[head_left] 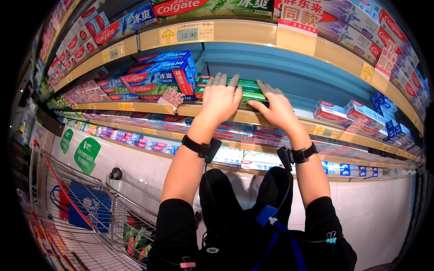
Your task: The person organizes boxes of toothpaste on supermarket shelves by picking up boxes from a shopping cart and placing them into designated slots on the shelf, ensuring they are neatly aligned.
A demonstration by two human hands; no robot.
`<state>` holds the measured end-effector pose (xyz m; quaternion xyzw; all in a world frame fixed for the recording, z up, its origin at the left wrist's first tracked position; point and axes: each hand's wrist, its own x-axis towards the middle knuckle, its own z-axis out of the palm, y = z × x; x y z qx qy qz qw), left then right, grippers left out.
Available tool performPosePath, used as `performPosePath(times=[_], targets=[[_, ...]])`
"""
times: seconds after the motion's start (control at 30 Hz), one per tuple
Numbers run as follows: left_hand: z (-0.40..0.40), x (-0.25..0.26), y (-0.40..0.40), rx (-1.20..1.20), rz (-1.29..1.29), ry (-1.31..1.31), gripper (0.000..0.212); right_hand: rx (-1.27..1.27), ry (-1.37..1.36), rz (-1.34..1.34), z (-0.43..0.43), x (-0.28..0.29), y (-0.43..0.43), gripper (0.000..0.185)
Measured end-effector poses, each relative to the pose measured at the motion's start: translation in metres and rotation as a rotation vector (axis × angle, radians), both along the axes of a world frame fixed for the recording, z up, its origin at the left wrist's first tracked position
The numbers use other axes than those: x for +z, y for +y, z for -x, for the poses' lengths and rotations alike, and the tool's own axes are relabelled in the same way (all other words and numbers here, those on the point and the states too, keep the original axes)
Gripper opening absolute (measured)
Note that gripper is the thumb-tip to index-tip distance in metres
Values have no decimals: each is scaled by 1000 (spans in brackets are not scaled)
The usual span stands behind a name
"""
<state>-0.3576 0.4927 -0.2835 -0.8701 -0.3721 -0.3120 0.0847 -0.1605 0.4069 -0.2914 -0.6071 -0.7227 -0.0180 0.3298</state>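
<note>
A low stack of green Colgate toothpaste boxes (251,90) lies on the shelf before me. My left hand (221,100) rests across the top and front of the stack, fingers extended and slightly apart, hiding part of it. At the stack's right end is my right hand (275,105), its thumb spread from the fingers and touching the boxes. Neither hand is visibly closed around a box. Directly left of the stack stand blue Colgate value-pack boxes (159,76), piled several high.
The shelf's front edge (234,113) runs beneath my wrists. Overhead, another shelf edge (244,32) carries price tags. White-and-red toothpaste boxes (330,111) stand farther right. A wire shopping cart (101,216) at lower left holds a blue bag (90,206).
</note>
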Motion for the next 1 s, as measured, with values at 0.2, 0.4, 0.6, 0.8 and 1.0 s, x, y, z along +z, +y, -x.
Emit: performPosePath(times=[0.2,0.4,0.6,0.8,1.0], targets=[[-7,-6,0,-2,-45,44,47,-59,-43,56,-3,4,-4,76],[5,-6,11,40,-13,28,47,-15,-174,44,12,12,4,71],[-2,17,-9,133,151,235,55,-162,-231,119,30,29,-6,63],[43,122,-109,-25,477,-341,22,350,104,293,67,108,-63,26],[173,225,-249,440,609,-887,18,709,206,547,179,219,-106,13]])
